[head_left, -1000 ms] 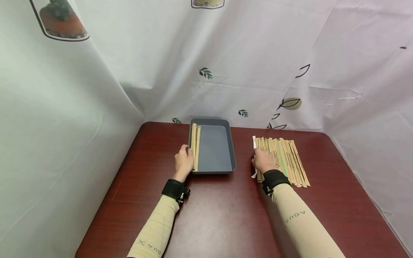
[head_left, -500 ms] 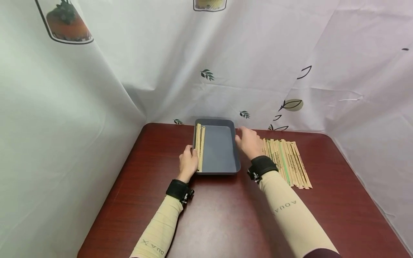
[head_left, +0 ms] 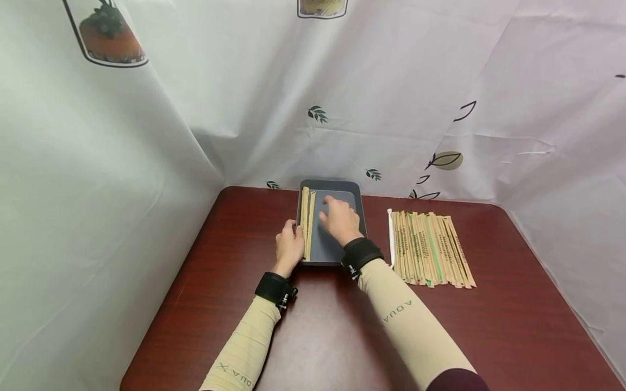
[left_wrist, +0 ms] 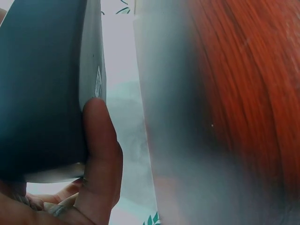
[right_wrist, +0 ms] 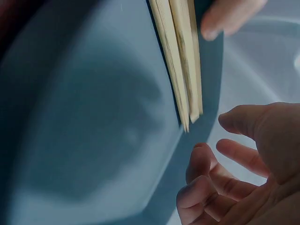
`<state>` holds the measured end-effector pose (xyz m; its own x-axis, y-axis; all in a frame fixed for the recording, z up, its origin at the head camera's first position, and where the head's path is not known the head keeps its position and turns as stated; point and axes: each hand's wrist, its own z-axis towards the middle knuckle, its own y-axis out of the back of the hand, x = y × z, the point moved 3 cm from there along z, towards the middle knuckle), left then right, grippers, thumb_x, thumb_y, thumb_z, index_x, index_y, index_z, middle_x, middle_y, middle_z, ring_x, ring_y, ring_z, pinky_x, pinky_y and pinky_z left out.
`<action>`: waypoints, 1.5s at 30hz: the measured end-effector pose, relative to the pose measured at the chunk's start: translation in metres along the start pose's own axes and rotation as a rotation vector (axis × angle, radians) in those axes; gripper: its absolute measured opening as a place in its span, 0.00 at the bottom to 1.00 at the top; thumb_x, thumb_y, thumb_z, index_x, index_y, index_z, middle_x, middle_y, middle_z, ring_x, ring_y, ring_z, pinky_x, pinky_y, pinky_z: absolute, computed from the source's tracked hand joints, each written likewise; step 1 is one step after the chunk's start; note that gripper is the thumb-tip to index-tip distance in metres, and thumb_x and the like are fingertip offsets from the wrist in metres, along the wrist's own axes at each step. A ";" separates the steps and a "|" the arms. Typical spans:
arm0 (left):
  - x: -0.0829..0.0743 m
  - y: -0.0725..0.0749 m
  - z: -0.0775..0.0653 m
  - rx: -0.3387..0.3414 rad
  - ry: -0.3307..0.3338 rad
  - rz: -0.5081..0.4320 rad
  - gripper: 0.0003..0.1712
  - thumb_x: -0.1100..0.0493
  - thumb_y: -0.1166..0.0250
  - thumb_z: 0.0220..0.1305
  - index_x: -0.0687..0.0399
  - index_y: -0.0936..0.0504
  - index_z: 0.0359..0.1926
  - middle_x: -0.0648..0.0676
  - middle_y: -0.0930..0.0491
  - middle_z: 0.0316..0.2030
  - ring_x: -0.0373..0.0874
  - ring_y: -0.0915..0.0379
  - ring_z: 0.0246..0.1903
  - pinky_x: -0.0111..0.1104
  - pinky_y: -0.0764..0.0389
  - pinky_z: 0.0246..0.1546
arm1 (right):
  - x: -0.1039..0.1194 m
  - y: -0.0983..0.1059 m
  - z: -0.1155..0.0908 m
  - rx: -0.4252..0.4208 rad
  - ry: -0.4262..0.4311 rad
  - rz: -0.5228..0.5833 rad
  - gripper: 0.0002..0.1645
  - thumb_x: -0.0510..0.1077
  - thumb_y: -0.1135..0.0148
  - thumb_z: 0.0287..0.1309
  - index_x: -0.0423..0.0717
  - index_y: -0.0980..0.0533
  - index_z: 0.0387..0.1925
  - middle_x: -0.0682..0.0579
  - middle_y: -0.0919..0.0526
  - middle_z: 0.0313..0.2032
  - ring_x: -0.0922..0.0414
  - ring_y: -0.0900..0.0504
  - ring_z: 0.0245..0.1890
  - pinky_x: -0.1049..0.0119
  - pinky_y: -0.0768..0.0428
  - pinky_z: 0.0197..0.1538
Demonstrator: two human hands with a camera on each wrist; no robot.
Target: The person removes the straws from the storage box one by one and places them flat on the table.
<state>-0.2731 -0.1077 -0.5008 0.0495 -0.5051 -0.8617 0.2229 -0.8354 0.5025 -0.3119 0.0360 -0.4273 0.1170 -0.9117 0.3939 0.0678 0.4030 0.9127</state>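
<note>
My left hand grips the left wall of a dark grey rectangular tray; in the left wrist view a finger lies along the tray's outer side. Inside, along the left wall, lie slim tan paper-wrapped sticks, side by side and lengthwise. Over the middle of the tray hovers my right hand, just right of those sticks. The right wrist view has its thumb and fingers loosely bent and apart, with nothing between them, near the ends of the wrapped sticks.
A row of similar wrapped sticks with printed lettering, some green, lies right of the tray. One white wrapped stick is at the row's left end. The red-brown table backs onto a white patterned cloth.
My right hand has moved left from the row of wrapped sticks to above the tray, uncovering the white stick. My left hand keeps its grip on the tray. The head view shifts slightly.
</note>
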 end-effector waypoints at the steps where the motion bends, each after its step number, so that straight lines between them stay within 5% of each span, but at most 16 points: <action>1: 0.000 0.000 0.000 0.000 0.001 0.001 0.19 0.54 0.48 0.81 0.56 0.23 0.63 0.57 0.17 0.34 0.51 0.22 0.29 0.41 0.27 0.28 | 0.003 -0.004 -0.001 0.013 -0.001 0.002 0.23 0.49 0.37 0.71 0.53 0.23 0.64 0.44 0.15 0.53 0.48 0.21 0.26 0.53 0.24 0.29; 23: 0.005 0.001 0.000 0.001 0.000 -0.026 0.19 0.54 0.48 0.80 0.57 0.23 0.62 0.55 0.21 0.27 0.50 0.25 0.25 0.39 0.30 0.25 | 0.024 -0.046 -0.012 0.058 0.054 -0.016 0.11 0.42 0.41 0.71 0.49 0.18 0.51 0.45 0.16 0.41 0.45 0.17 0.32 0.49 0.21 0.31; 33: 0.016 0.007 0.002 -0.041 -0.003 -0.014 0.16 0.57 0.47 0.79 0.58 0.21 0.59 0.59 0.17 0.33 0.57 0.19 0.36 0.48 0.23 0.34 | 0.028 -0.054 -0.016 0.111 0.119 -0.051 0.14 0.40 0.41 0.70 0.54 0.16 0.52 0.46 0.15 0.44 0.45 0.16 0.39 0.49 0.19 0.34; 38: 0.016 0.007 0.002 -0.024 -0.028 -0.025 0.16 0.57 0.48 0.80 0.59 0.22 0.59 0.56 0.21 0.28 0.54 0.22 0.30 0.43 0.26 0.31 | 0.027 -0.055 -0.016 0.106 0.084 -0.038 0.11 0.37 0.39 0.67 0.50 0.17 0.48 0.46 0.14 0.40 0.45 0.17 0.32 0.50 0.20 0.32; 45: 0.018 0.006 0.002 -0.016 -0.019 -0.017 0.17 0.57 0.48 0.80 0.59 0.23 0.61 0.58 0.19 0.33 0.54 0.22 0.32 0.44 0.25 0.32 | 0.023 -0.057 -0.016 0.136 0.028 -0.038 0.07 0.35 0.39 0.65 0.49 0.18 0.40 0.48 0.16 0.33 0.51 0.23 0.22 0.57 0.28 0.26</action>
<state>-0.2725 -0.1226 -0.5133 0.0272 -0.4948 -0.8686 0.2395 -0.8404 0.4862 -0.2972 -0.0070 -0.4716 0.1451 -0.9226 0.3574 -0.0621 0.3520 0.9339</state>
